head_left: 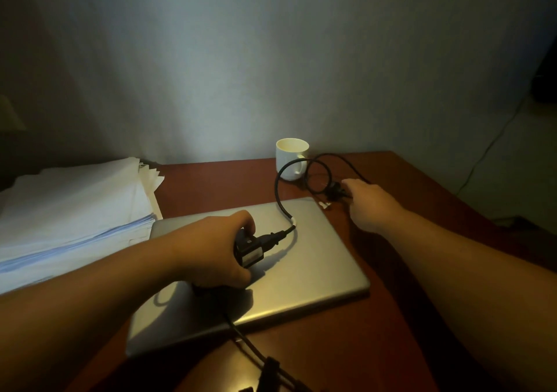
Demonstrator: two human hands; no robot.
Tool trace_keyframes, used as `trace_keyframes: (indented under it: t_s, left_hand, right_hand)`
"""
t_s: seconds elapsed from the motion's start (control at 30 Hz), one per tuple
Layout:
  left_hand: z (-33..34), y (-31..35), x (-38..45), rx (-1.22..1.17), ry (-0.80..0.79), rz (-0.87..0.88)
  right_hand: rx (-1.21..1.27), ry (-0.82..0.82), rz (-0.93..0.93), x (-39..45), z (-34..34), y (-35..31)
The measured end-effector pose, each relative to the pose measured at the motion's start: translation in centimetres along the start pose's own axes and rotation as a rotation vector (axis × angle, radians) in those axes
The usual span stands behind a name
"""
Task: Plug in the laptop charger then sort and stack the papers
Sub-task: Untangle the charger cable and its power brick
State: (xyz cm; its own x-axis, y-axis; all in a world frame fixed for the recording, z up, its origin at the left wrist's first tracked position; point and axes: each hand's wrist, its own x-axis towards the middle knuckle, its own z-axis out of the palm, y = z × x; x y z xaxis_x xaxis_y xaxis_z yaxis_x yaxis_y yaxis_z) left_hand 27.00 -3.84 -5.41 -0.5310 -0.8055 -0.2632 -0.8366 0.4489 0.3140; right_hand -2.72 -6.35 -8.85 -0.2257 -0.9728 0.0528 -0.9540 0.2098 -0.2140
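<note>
Charger brick (pixel 247 248): black, with a pale label; held over the closed lid of the laptop (pixel 271 271), at centre of the table (pixel 211 177). Left hand (pixel 211 250) wraps fingers and thumb around it.

Thick cable (pixel 278 192): leaves the brick toward 1 o'clock, arcs up and loops in front of the mug. A thinner lead (pixel 241 336) runs off the laptop's near edge toward 6 o'clock.

Right hand (pixel 372 205): at 2 o'clock from the laptop, knuckles up, fingers reaching onto the dark plug end (pixel 336 191) of the looped cable; in the dim light it cannot be told whether they pinch it or only touch it.

Laptop: silver, shut, lying flat on the red-brown table.

Papers (pixel 75 211): white, loosely fanned pile at 9 o'clock, just beside the laptop's left edge.

Mug (pixel 291 158): white, upright at 12 o'clock near the wall (pixel 241 60), handle toward the viewer; the visible inner wall shows no contents.
</note>
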Motion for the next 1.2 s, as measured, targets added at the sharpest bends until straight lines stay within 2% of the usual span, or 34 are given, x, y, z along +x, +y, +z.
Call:
trace_keyframes:
  t_s: [0.1, 0.23, 0.43, 0.7, 1.0, 1.2]
  left_hand:
    - [0.4, -0.5, 0.3, -0.014, 0.004, -0.003]
    - [0.5, -1.0, 0.5, -0.011, 0.004, 0.009]
    - [0.1, -1.1, 0.0, 0.055, 0.067, 0.048]
    - [-0.2, -1.4, -1.4, -0.055, 0.108, 0.093]
    - [-0.8, -3.2, -4.9, -0.211, 0.166, 0.111]
    - [-1.3, -5.0, -8.0, -0.31, 0.224, 0.077]
  right_hand:
    - [-0.069, -0.05, 0.02, 1.0, 1.1, 0.5]
    - [-0.168, -0.028, 0.084, 1.5, 1.5, 0.6]
    - [-0.234, 0.159, 0.226, 1.2, -0.5, 0.0]
    - [0.014, 0.45, 0.287, -0.4, -4.8, -0.9]
    - [0.266, 0.704, 0.168, -2.8, -10.3, -6.9]
    - [0.377, 0.804, 0.039, -4.0, -12.7, -12.6]
